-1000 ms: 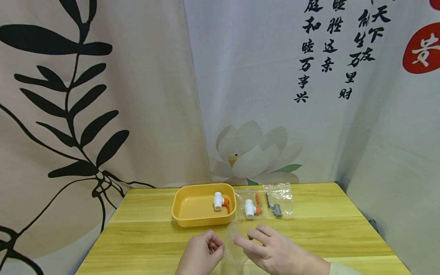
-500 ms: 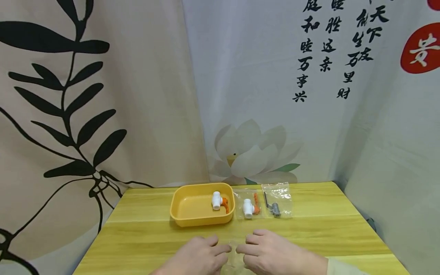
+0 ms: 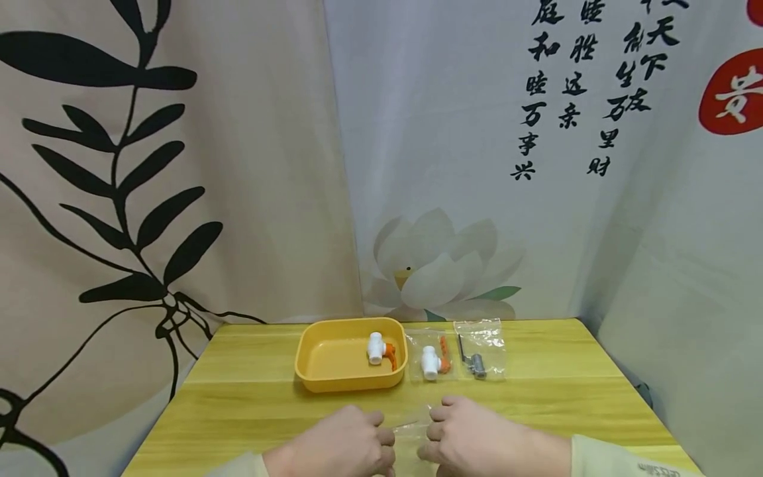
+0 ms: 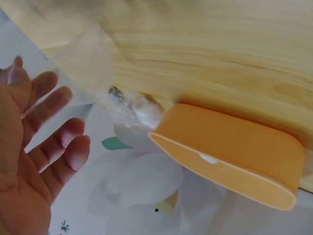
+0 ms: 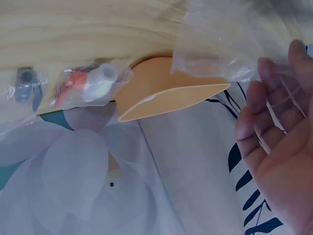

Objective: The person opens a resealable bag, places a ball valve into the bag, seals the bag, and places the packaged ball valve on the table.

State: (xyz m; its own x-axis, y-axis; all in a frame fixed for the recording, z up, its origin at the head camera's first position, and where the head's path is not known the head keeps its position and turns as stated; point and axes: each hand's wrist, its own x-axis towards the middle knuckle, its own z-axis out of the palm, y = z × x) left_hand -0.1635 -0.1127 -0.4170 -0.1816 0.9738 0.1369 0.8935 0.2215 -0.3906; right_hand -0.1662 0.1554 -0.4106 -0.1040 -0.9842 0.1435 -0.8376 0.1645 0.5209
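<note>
A clear plastic bag (image 3: 411, 429) spans the gap between my two hands at the front of the table. My left hand (image 3: 352, 442) pinches one side of it near the thumb and index finger; its other fingers are spread in the left wrist view. My right hand (image 3: 473, 437) pinches the opposite side, fingers loosely bent in the right wrist view. The bag (image 5: 220, 44) looks thin and see-through, with no contents showing. Beyond the hands, a white valve with an orange handle (image 3: 377, 348) lies in a yellow tray (image 3: 334, 385).
Right of the tray lies a clear bag holding another white valve (image 3: 430, 363) with orange parts. Beside that, a second bag holds a grey cylindrical piece (image 3: 479, 366) and a thin dark part. A printed curtain (image 3: 286, 165) hangs behind the wooden table (image 3: 238, 411).
The left hand has turned over, so its back now faces up, and moved slightly left. Both hands now face each other across the bag. Tray and bagged parts stay put.
</note>
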